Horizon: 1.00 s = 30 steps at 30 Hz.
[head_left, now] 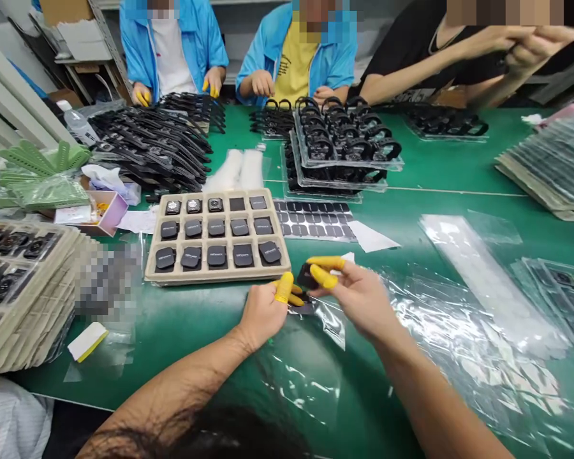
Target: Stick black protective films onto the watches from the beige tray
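A small dark piece (pixel 307 276), flat and squarish with rounded corners, is held above the green table (pixel 182 322), around the middle of its width and nearer the near edge than the far one. The right hand (pixel 363 296) pinches it between a thumb and forefinger in yellow finger covers. The left hand (pixel 264 312), also with yellow-covered fingertips, is drawn narrow just beside it; more dark material shows under those fingers, and I cannot tell exactly what they grip. Glossy clear film (pixel 333 325) hangs below, between the hands.

Just beyond the left hand lies a beige tray (pixel 217 278) of fifteen compartments, holding square dark pieces and, at its far left corner, three watch faces. Green surface shows from the tray's near edge to the table's near edge, left of the left forearm. A tall stack of trays (pixel 45 306) crowds the table's left side. Right of the right hand, loose clear plastic (pixel 440 319) spreads over the table.

Toward the far edge stand a heap of black straps (pixel 153 146) and clear trays of black bands (pixel 344 143). Three people sit along that edge.
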Tool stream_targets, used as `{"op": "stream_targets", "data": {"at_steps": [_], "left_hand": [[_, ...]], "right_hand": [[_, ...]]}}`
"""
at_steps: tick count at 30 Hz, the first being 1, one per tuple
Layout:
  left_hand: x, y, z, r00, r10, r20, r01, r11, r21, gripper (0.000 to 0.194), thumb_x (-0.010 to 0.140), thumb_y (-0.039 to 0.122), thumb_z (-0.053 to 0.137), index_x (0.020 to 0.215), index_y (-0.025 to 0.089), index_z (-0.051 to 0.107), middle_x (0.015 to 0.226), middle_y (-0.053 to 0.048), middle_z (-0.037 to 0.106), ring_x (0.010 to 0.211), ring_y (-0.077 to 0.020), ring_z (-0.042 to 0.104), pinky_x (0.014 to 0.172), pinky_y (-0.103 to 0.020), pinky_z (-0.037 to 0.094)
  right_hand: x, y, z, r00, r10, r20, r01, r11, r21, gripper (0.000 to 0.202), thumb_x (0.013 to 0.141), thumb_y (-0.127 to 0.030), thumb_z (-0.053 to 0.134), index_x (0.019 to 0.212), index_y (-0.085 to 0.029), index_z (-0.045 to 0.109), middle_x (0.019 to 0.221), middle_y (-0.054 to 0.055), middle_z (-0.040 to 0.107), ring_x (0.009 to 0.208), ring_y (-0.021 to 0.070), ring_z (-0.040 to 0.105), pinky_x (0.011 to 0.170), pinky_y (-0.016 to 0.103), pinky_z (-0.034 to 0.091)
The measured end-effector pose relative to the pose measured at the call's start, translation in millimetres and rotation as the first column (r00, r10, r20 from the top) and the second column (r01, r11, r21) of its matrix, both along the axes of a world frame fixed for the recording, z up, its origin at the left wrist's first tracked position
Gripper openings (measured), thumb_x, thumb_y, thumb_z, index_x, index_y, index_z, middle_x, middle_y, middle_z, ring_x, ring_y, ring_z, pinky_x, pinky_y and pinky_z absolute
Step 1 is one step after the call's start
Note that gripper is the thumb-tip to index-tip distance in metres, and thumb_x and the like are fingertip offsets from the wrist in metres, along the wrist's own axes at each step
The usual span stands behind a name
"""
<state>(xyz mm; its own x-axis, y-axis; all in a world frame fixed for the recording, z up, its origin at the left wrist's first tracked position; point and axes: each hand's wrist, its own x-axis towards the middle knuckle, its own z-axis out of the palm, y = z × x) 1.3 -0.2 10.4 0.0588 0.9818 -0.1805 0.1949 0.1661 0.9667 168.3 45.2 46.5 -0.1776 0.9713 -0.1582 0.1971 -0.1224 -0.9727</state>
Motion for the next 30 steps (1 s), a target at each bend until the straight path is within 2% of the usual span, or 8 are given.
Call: {"op": "stream_targets", "data": {"at_steps": [2,5,8,12,18,21,25,30], "left_hand": [[0.2,0.1,-0.5,0.998,-0.016,0.057,0.016,1.0,0.004,0.049,0.101,0.047,0.043,0.099,0.014,0.079,0.093,-0.01,0.081,0.092,-0.0254,0.077,0.082,-0.032,0.059],[-0.1,-0.4,0.5,0.999,-0.028,0.045,0.028,1.0,0.01,0.042,0.099,0.044,0.047,0.099,0.017,0.079,0.092,-0.01,0.082,0.092,-0.0256,0.077,0.081,-0.032,0.058],[-0.7,-0.5,2.6,0.998,-0.035,0.05,0.034,0.999,0.024,0.041,0.098,0.045,0.046,0.095,0.02,0.079,0.089,-0.007,0.081,0.088,-0.0242,0.077,0.078,-0.031,0.057],[-1.3,0.1,3.4,0.999,-0.032,-0.005,0.032,0.999,0.039,0.035,0.094,0.034,0.047,0.08,0.023,0.077,0.086,-0.005,0.081,0.081,-0.0238,0.077,0.067,-0.031,0.053],[-7.7,-4.6,3.5,0.989,-0.043,-0.143,0.059,0.992,0.108,0.028,0.084,0.02,0.047,0.063,0.023,0.064,0.066,0.001,0.072,0.072,-0.0239,0.072,0.059,-0.03,0.045],[-9.9,-3.7,3.7,0.984,-0.041,-0.174,0.061,0.992,0.11,0.029,0.084,0.02,0.046,0.06,0.022,0.063,0.063,0.002,0.069,0.071,-0.0233,0.07,0.058,-0.028,0.046],[-6.7,3.6,2.9,0.982,-0.059,-0.177,0.077,0.992,0.099,0.024,0.081,0.017,0.049,0.067,0.018,0.069,0.069,-0.001,0.074,0.075,-0.0256,0.072,0.064,-0.03,0.05],[0.2,6.3,3.2,0.996,-0.076,0.055,0.076,0.997,-0.003,0.024,0.083,0.029,0.068,0.102,0.017,0.074,0.092,-0.006,0.08,0.089,-0.0236,0.076,0.083,-0.033,0.06]], "right_hand": [[-29.0,39.3,14.6,0.998,0.004,0.067,-0.016,0.984,0.175,0.034,0.08,-0.049,0.076,0.102,-0.023,0.074,0.101,0.007,0.076,0.08,0.0229,0.071,0.073,0.04,0.06],[-87.4,104.8,30.6,0.933,0.051,0.356,-0.202,0.894,0.401,0.024,0.085,-0.034,0.07,0.104,-0.021,0.075,0.099,0.007,0.077,0.087,0.0236,0.069,0.084,0.041,0.056],[-136.6,148.4,36.1,0.749,0.009,0.662,-0.326,0.875,0.358,0.024,0.089,-0.028,0.066,0.109,-0.019,0.076,0.103,0.011,0.076,0.098,0.0273,0.068,0.09,0.041,0.052],[-172.9,156.6,36.9,0.579,-0.052,0.813,-0.43,0.829,0.359,0.024,0.092,-0.028,0.062,0.109,-0.016,0.075,0.117,0.02,0.069,0.11,0.0338,0.064,0.09,0.042,0.049],[-208.4,144.0,35.7,0.624,0.157,0.765,-0.522,0.812,0.26,0.03,0.087,-0.035,0.072,0.105,-0.012,0.069,0.104,0.018,0.074,0.101,0.0306,0.067,0.093,0.042,0.048],[-211.8,145.8,39.3,0.695,0.12,0.709,-0.455,0.837,0.305,0.037,0.086,-0.04,0.073,0.108,-0.012,0.066,0.103,0.014,0.074,0.101,0.0275,0.067,0.094,0.044,0.048],[-193.1,138.8,51.6,0.812,0.061,0.58,-0.323,0.875,0.361,0.017,0.09,-0.027,0.068,0.098,-0.012,0.065,0.1,0.007,0.073,0.101,0.0235,0.068,0.097,0.043,0.049],[-109.5,78.4,51.6,0.949,0.147,0.28,-0.238,0.916,0.324,0.022,0.097,-0.03,0.053,0.116,-0.02,0.061,0.099,0.001,0.075,0.073,0.0125,0.072,0.073,0.026,0.057]]}}
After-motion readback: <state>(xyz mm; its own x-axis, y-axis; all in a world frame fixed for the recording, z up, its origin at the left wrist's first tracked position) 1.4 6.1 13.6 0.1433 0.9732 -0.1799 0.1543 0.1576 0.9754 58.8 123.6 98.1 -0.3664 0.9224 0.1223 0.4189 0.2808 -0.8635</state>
